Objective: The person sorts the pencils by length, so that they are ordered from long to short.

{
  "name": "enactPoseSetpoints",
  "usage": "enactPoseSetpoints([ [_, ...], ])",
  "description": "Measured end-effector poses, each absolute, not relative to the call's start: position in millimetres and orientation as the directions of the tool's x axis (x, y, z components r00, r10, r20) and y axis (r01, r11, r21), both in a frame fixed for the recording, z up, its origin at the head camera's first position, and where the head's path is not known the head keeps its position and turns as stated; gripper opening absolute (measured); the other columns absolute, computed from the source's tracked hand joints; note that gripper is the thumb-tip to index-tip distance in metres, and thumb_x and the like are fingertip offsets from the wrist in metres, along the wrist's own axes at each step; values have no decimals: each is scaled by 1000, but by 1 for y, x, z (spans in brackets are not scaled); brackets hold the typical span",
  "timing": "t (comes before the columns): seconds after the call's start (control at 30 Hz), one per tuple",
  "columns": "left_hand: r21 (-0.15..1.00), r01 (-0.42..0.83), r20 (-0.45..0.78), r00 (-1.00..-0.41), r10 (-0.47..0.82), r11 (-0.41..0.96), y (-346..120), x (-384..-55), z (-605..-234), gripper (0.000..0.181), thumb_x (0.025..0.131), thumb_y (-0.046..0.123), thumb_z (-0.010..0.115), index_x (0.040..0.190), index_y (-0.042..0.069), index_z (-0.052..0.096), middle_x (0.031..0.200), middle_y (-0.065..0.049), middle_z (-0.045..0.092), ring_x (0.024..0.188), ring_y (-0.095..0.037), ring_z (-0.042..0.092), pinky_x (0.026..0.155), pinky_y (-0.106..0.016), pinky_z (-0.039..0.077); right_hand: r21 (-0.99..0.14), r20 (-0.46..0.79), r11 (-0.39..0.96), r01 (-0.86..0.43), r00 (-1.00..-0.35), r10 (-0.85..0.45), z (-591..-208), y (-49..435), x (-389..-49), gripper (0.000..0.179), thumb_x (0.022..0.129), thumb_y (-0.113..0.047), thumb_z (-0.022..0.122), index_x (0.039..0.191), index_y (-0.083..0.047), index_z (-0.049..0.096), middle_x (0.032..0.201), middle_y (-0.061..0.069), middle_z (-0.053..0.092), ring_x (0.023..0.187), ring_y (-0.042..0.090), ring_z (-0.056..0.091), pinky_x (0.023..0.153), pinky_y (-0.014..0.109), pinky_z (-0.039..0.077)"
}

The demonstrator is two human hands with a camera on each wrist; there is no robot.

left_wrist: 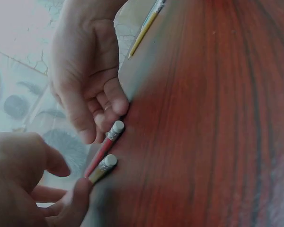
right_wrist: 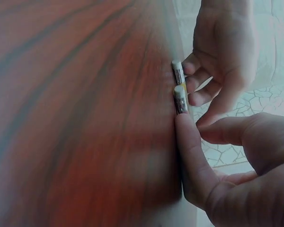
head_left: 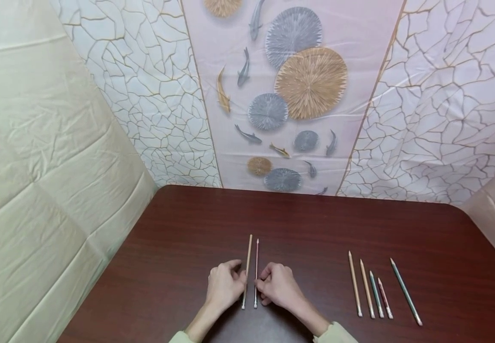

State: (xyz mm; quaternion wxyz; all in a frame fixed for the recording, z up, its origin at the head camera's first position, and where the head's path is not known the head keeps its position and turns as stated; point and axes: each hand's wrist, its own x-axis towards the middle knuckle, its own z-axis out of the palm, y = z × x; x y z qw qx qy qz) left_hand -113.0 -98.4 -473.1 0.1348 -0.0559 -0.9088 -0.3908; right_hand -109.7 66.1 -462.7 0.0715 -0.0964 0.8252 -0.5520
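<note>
Two pencils lie side by side on the table, erasers toward the person: a longer yellow pencil (head_left: 249,257) and, to its right, a thinner-looking red pencil (head_left: 257,257). My left hand (head_left: 225,288) touches the yellow pencil's left side near the eraser end, its thumb standing apart in the left wrist view. From the other side, my right hand (head_left: 282,288) has a fingertip against the red pencil, just above its white eraser (right_wrist: 179,91). The right thumb is off the pencil in the right wrist view. A narrow strip of table separates the two pencils.
Farther right on the dark wood table (head_left: 299,224) lies a row with two yellow pencils, a shorter green pencil (head_left: 376,293) and a short red pencil (head_left: 385,297). A long green pencil (head_left: 406,290) lies slanted beyond them. Patterned cloth (head_left: 170,95) hangs behind the table.
</note>
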Motion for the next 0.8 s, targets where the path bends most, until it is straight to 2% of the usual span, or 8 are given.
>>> enactPoseSetpoints([
  [0.13,676,257,396,-917,-47,691,-95,-113,-468,18,78,5,72,96,2,75,57,16,53,52,-2,51,59,-33,49,-921,-7,379,-88,-970,-243,-457,78,-104,13,83,1,71,83,3,58,60,5,63,44,16,63,42,32,52],
  [0.27,694,286,421,-906,-50,661,-85,-110,-460,13,78,4,71,91,3,75,56,16,54,48,1,48,56,-30,47,-921,-5,379,-85,-973,-231,-452,89,-100,12,84,1,71,85,3,59,61,5,63,44,17,63,43,32,52],
  [0.53,741,307,378,-926,7,597,-65,-107,-451,8,80,4,70,87,3,74,56,15,58,48,4,49,56,-27,47,-917,8,387,-93,-976,-216,-445,101,-96,12,84,2,70,87,4,59,64,7,65,43,17,63,43,32,52],
  [0.8,781,302,320,-945,64,547,-50,-104,-450,6,82,5,69,87,5,74,60,15,64,51,5,55,63,-28,50,-918,-10,393,-57,-986,-168,-441,115,-90,12,85,2,71,88,4,59,65,7,64,44,18,63,44,33,52],
])
